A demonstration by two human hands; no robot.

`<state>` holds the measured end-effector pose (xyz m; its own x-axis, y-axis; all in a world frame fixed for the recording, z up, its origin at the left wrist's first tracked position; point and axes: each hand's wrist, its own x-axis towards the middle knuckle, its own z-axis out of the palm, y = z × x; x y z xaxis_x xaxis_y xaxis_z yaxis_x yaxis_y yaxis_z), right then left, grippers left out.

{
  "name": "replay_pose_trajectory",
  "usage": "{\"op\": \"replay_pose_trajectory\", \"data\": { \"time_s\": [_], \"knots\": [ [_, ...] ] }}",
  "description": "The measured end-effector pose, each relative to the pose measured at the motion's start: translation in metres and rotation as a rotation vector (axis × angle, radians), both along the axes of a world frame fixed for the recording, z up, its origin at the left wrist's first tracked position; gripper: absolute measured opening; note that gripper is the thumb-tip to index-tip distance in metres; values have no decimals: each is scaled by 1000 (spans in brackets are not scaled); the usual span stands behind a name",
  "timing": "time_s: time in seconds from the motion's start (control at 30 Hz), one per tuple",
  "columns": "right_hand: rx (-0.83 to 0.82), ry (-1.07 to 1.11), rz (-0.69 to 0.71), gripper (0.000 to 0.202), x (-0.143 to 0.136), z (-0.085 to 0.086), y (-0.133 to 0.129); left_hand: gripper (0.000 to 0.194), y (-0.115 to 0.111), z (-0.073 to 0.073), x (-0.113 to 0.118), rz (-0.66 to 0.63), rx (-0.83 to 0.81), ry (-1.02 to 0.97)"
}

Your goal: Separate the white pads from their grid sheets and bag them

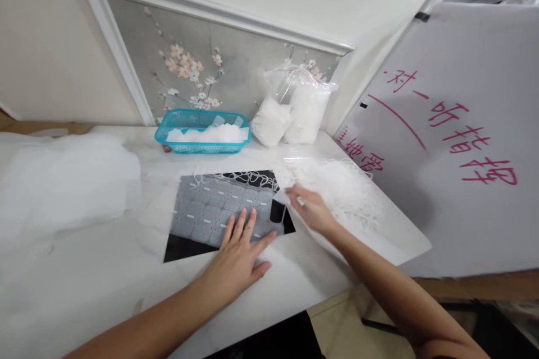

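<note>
Head view: gray cells line the black-edged sheet (pixel 202 210), one dark cell seemingly unfilled. The sheet is covered partly by the left hand (pixel 238 258), fingers wide; a pale slip (pixel 279 196) is pinched narrowly by the right hand (pixel 314 212). Marbled tabletop (pixel 155 303) — white cords (pixel 351 190) heaped, blue basket (pixel 197 148) wallside, red-lettered board (pixel 446 207) rightward.

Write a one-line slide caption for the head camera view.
Left hand spread on a grey, pocketed sheet; right hand beside white strings, blue basket behind.
</note>
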<state>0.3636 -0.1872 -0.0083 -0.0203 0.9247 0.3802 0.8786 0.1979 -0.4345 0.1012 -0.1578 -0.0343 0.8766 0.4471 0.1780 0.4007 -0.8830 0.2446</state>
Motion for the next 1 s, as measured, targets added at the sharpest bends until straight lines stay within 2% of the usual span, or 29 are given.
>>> {"op": "replay_pose_trajectory", "data": {
  "time_s": [0.07,0.13,0.23,0.3,0.43,0.5,0.57,0.63,0.73,1.0],
  "knots": [
    [19,224,-226,18,27,11,18,60,0,1,0,-2,-15,11],
    [69,323,-367,22,45,23,31,60,-1,2,0,0,-27,24],
    [142,324,-432,20,40,32,36,62,-2,2,-1,-4,-20,21],
    [164,278,-348,15,19,30,30,67,-2,1,-2,-2,1,10],
    [123,77,131,18,-34,13,8,71,6,0,-9,34,52,7],
    [62,51,280,20,-50,4,-1,67,11,0,-13,19,88,15],
    [-14,128,275,14,-58,-1,-8,63,14,1,-15,-10,118,14],
    [-108,263,203,9,-58,-3,-12,61,15,2,-16,-19,127,6],
    [-199,394,165,13,-56,-2,-12,62,13,2,-16,12,104,25],
    [-216,375,175,16,-54,2,-5,64,10,-1,-18,51,41,66]
  ]
}}
